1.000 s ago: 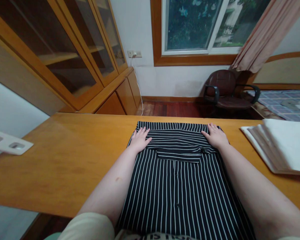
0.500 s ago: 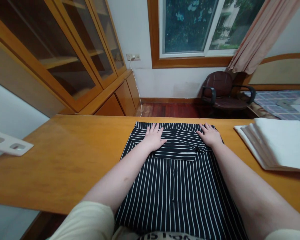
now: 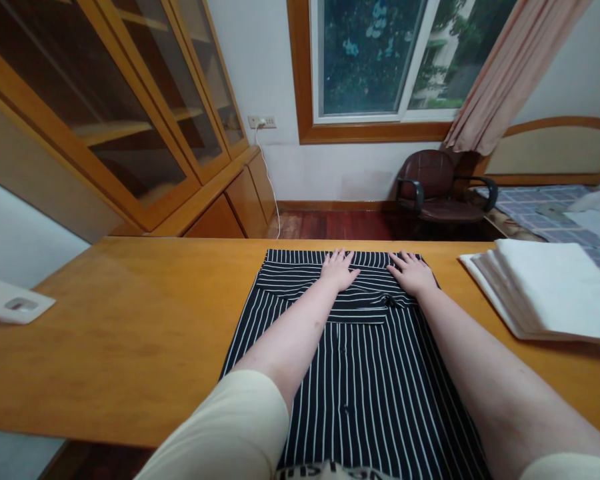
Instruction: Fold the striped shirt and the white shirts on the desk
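A black shirt with thin white stripes [image 3: 365, 373] lies flat on the wooden table [image 3: 130, 333], its far end folded back towards me. My left hand [image 3: 338, 270] rests palm down on the middle of that folded band, fingers spread. My right hand [image 3: 411, 273] lies flat on the band's right part, fingers apart. Both hands hold nothing and sit close together near the table's far edge.
A stack of folded white cloth [image 3: 545, 290] lies on the table at the right. A white flat object [image 3: 10, 303] juts in at the left edge. Beyond the table are a dark armchair [image 3: 443, 190], a glass-door cabinet [image 3: 130, 113], a window and a bed.
My left hand has slid right along the folded band, from its left end to its middle. My right hand has shifted slightly left. The view has drifted a little.
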Demonstrator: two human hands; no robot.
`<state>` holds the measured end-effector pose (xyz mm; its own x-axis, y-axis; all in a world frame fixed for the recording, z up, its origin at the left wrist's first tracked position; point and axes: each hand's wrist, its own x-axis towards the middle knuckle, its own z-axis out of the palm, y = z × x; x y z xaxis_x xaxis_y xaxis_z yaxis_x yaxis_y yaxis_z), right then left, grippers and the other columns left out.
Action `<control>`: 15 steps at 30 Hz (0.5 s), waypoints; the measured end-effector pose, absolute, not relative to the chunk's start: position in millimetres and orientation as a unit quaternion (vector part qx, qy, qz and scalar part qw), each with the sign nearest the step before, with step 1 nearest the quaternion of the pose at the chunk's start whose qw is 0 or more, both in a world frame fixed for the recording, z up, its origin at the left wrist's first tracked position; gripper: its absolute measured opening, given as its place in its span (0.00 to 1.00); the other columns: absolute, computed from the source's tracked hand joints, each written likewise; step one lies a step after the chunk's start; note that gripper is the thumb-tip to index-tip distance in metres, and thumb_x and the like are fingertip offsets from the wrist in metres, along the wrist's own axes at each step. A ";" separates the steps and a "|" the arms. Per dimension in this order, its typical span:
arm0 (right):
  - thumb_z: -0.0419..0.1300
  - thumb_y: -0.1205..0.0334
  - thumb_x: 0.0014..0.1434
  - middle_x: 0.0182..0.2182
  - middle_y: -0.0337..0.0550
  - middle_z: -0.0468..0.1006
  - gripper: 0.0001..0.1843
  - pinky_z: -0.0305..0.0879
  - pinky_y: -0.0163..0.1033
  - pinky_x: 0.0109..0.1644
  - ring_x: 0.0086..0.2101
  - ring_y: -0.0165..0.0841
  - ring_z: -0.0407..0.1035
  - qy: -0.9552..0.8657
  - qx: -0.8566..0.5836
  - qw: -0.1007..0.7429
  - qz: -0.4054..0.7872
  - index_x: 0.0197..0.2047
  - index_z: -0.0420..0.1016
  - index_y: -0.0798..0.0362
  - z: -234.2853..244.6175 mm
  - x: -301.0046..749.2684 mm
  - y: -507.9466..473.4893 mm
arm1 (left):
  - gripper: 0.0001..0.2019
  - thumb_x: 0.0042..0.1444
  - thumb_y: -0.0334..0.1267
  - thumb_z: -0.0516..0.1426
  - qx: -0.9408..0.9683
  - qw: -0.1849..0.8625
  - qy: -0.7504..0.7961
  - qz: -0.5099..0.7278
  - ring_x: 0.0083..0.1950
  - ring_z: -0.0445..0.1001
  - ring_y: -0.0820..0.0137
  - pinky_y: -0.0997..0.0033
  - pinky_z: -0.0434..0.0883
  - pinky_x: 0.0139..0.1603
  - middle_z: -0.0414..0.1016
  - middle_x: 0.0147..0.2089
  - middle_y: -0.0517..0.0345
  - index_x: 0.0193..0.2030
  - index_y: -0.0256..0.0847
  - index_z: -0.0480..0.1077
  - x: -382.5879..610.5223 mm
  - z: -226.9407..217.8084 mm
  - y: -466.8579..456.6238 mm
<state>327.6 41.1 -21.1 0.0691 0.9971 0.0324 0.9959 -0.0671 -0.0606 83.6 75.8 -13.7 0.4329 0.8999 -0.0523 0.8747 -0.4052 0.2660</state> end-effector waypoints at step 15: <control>0.37 0.38 0.63 0.67 0.45 0.53 0.36 0.46 0.52 0.65 0.64 0.45 0.47 -0.682 -0.730 0.035 0.013 0.69 0.52 0.44 -20.5 326.6 41.1 | 0.35 0.60 0.59 0.37 0.701 0.049 0.711 0.040 0.72 0.41 0.55 0.38 0.39 0.67 0.45 0.72 0.52 0.70 0.46 0.48 -93.7 -16.8 94.1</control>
<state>326.6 41.1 -20.5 0.0683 0.9973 0.0284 0.9955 -0.0663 -0.0679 -93.7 94.1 -16.8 -0.0131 0.9998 -0.0143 0.9920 0.0148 0.1251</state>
